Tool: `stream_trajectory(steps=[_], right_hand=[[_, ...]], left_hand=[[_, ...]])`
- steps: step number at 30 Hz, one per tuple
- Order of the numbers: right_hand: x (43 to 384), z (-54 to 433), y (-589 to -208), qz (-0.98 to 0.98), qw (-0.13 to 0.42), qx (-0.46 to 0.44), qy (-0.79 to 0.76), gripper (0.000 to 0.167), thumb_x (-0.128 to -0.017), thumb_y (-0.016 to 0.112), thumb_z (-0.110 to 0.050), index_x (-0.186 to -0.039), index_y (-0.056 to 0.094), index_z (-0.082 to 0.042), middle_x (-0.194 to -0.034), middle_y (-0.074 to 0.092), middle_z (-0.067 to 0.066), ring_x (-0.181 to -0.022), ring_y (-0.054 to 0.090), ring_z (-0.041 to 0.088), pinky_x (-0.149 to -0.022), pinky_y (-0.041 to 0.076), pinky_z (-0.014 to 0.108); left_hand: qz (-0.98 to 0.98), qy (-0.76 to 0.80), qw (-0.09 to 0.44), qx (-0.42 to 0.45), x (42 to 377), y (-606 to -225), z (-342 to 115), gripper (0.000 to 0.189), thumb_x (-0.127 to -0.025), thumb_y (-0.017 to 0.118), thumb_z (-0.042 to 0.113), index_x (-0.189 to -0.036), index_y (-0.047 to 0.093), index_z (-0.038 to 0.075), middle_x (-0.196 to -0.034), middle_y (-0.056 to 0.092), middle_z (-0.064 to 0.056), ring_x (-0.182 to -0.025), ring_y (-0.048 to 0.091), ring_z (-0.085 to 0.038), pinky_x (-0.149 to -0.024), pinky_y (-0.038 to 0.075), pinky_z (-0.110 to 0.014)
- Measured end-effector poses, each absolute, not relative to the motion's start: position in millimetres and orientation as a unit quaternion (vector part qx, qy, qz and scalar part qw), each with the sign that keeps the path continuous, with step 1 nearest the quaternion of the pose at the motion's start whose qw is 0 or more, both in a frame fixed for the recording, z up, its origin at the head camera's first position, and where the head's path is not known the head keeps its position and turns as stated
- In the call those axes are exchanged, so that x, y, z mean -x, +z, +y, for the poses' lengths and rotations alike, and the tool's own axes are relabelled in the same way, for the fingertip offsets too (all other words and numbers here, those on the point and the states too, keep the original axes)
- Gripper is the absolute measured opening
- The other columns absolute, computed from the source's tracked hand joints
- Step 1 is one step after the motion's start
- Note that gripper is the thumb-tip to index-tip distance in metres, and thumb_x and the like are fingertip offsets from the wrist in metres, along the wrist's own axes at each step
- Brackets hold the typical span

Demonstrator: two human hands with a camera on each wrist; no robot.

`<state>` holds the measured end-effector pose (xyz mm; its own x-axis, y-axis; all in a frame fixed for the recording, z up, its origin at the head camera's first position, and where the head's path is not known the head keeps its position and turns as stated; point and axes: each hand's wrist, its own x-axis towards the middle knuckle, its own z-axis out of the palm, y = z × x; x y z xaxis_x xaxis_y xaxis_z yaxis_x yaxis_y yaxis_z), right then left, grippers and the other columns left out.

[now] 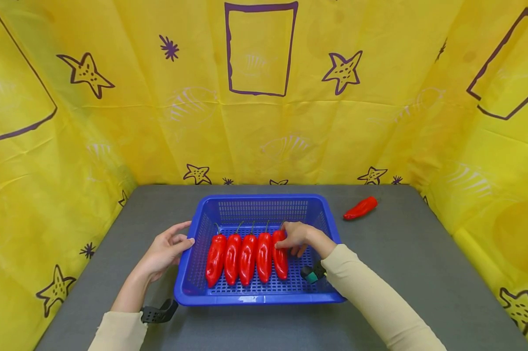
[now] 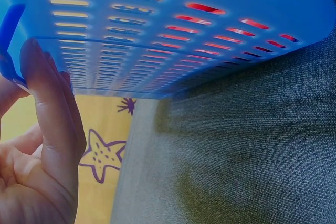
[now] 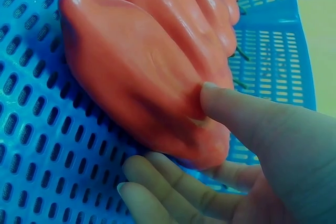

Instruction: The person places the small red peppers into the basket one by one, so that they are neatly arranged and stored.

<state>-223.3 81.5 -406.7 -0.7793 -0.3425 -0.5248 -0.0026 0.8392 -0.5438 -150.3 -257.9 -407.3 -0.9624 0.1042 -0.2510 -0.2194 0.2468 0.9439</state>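
Observation:
A blue plastic basket (image 1: 264, 298) with slotted walls stands on the grey table. Several glossy red peppers (image 1: 247, 258) lie side by side in it, green stems toward the far wall. My left hand (image 1: 164, 251) grips the basket's left rim, thumb over the edge. In the left wrist view, the fingers (image 2: 52, 108) lie along the outside of the slotted wall. Inside the basket, my right hand (image 1: 300, 236) holds the rightmost red pepper (image 3: 136, 72) near its stem end. The right wrist view shows the thumb (image 3: 236, 108) on top of it and the other fingers at its side and underneath.
Another red pepper (image 1: 360, 208) lies on the table (image 1: 400, 253) beyond the basket's right side. Yellow cloth (image 1: 264, 136) with dark drawn starfish hangs behind the table and along both sides. Dark straps (image 1: 160, 312) show at the wrists.

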Motion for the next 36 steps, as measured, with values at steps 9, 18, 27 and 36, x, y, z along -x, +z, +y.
stream_trajectory(steps=[9,18,27,36], right_hand=[[224,82,-407,0.903,0.326,0.101,-0.262,0.052,-0.082,0.068,-0.031,-0.123,0.047,-0.005,-0.083,0.06,0.007,-0.07,0.066,0.023,-0.053,0.056,0.034],[223,83,-405,0.903,0.326,0.098,-0.261,0.051,-0.083,0.067,-0.03,-0.123,0.048,-0.005,-0.083,0.059,0.007,-0.07,0.066,0.023,-0.052,0.056,0.033],[225,86,-401,0.916,0.286,0.104,-0.261,0.041,-0.085,0.065,-0.03,-0.114,0.053,-0.004,-0.081,0.06,0.011,-0.067,0.066,0.026,-0.052,0.056,0.036],[226,90,-390,0.933,0.212,0.149,-0.249,0.039,-0.087,0.062,-0.029,-0.115,0.054,-0.003,-0.071,0.061,0.008,-0.061,0.066,0.026,-0.051,0.055,0.034]], left_hand=[[0.779,0.612,0.134,0.041,150,-408,-258,0.066,-0.089,0.061,0.022,-0.143,0.026,0.012,-0.095,0.062,-0.014,-0.076,0.065,-0.024,-0.067,0.057,-0.042],[0.78,0.611,0.13,0.04,149,-408,-257,0.065,-0.089,0.062,0.022,-0.143,0.026,0.011,-0.096,0.062,-0.016,-0.078,0.066,-0.026,-0.067,0.057,-0.042],[0.782,0.609,0.128,0.043,150,-410,-258,0.066,-0.089,0.061,0.022,-0.143,0.026,0.011,-0.099,0.061,-0.017,-0.079,0.066,-0.026,-0.068,0.056,-0.042],[0.778,0.613,0.132,0.039,151,-410,-259,0.066,-0.089,0.061,0.022,-0.143,0.025,0.011,-0.099,0.061,-0.017,-0.079,0.066,-0.026,-0.068,0.056,-0.043]])
